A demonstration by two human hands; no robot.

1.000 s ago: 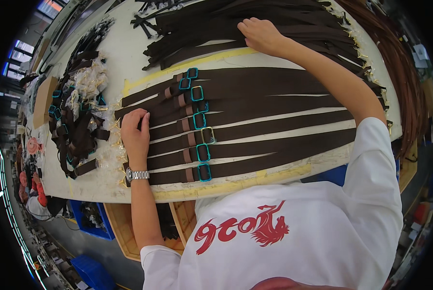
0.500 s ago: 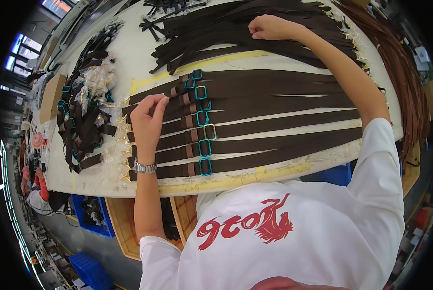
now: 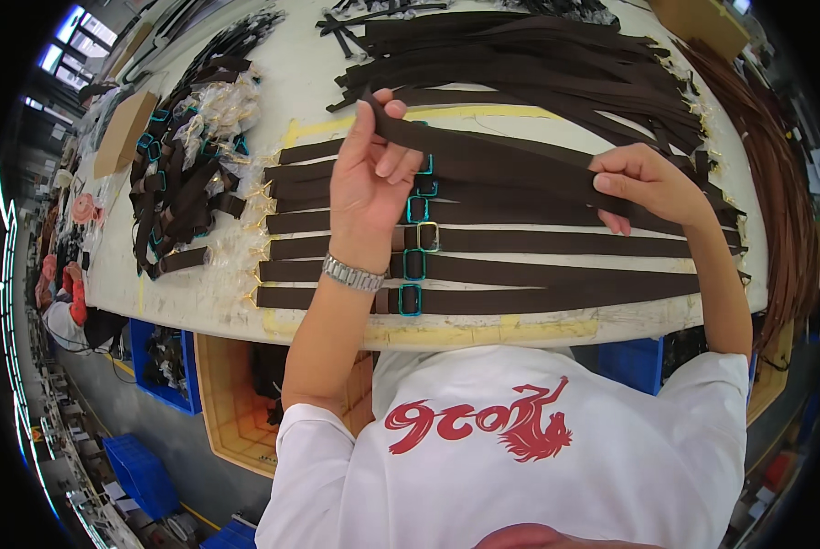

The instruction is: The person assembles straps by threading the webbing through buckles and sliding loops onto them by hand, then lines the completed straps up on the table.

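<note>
Fingers (image 3: 393,157) of the left hand (image 3: 364,188) pinch one end of a dark brown strap (image 3: 483,145) between thumb and fingertips, raised above the far side of the row. Fingers (image 3: 614,181) of the right hand (image 3: 657,188) grasp further along what looks like the same strap, thumb on top and other fingertips underneath. So the held strap lies between the two hands: rightward from the left one, leftward from the right one. Its long axis runs across the person's front, sloping slightly down toward the right, with its broad face showing.

Beneath it, a row of similar straps (image 3: 556,242) lies on the white tabletop (image 3: 305,73), long axes also left to right, roughly parallel to the held one. Teal buckles (image 3: 414,265) and one gold-coloured buckle (image 3: 439,236) form a column across these straps; the left hand is clearly the nearer one to it, with the column's far part just beside its right edge and partly hidden by it. Gold-coloured clasps (image 3: 262,201) mark the row's left ends.

Beyond a strip of yellow tape (image 3: 483,111) is a pile of dark straps (image 3: 519,55). Well left of the left hand sits a heap of buckled straps (image 3: 181,197) with clear plastic wrapping (image 3: 227,110).
</note>
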